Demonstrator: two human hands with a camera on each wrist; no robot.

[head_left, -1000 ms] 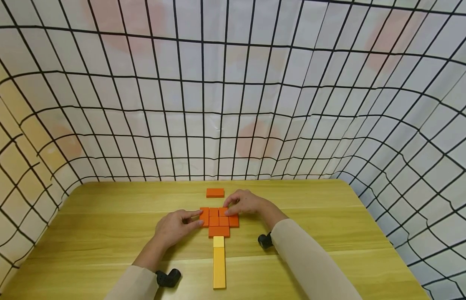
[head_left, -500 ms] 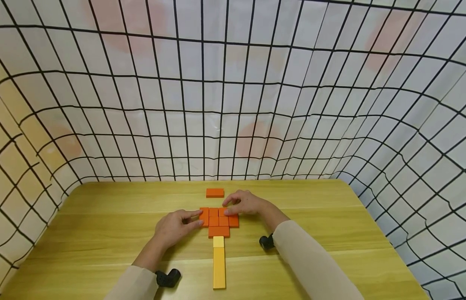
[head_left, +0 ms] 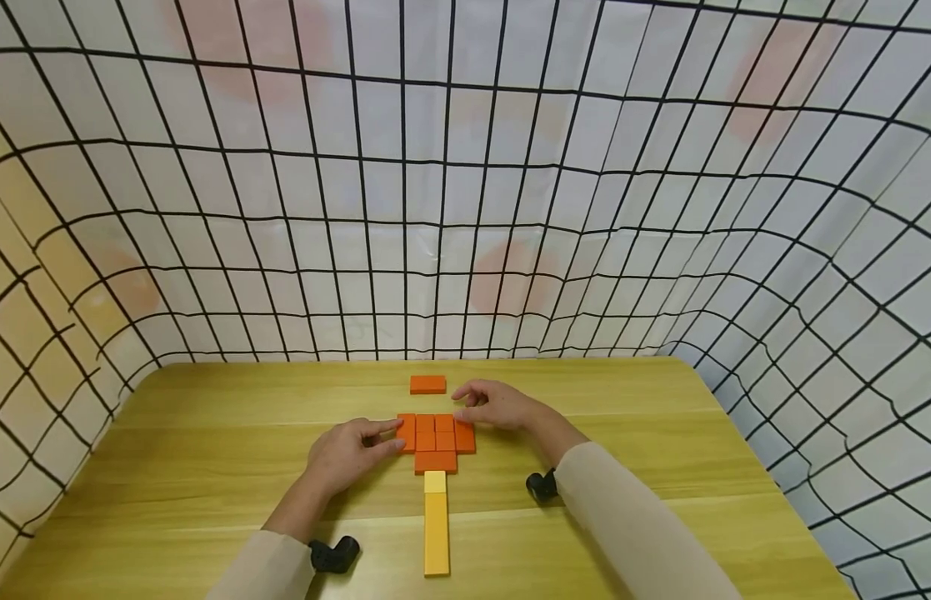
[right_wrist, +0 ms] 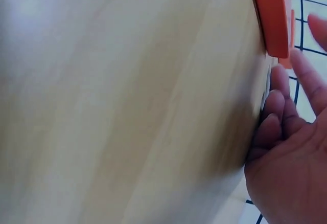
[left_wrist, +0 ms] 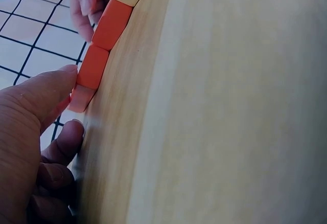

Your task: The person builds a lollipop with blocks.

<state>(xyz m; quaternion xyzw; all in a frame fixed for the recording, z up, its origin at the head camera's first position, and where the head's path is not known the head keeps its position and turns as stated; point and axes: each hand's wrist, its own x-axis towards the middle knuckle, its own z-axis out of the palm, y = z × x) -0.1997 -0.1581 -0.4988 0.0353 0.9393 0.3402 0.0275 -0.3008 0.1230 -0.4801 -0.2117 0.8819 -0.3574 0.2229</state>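
Orange wooden blocks [head_left: 425,424] lie flat against each other in a cluster on the table. My left hand [head_left: 343,457] rests at the cluster's left side, thumb and index fingertips touching the upright orange block [head_left: 407,442] there. In the left wrist view, the left hand [left_wrist: 25,111] has its extended digit against the orange blocks [left_wrist: 93,65]. My right hand [head_left: 503,406] hovers just off the upper right corner, near the right orange block [head_left: 465,438], fingers loosely bent around nothing. The right wrist view shows this hand [right_wrist: 291,162] below the orange block's end [right_wrist: 273,24].
A single orange block [head_left: 427,384] lies behind the cluster. A small pale yellow block [head_left: 435,482] and a long yellow block [head_left: 437,533] line up in front of it. Black wire mesh [head_left: 435,250] with white sheeting surrounds the wooden table [head_left: 210,467] behind and at the sides.
My right hand has moved off the upper right blocks, a little to the right, uncovering them. The left hand stays at the left block.
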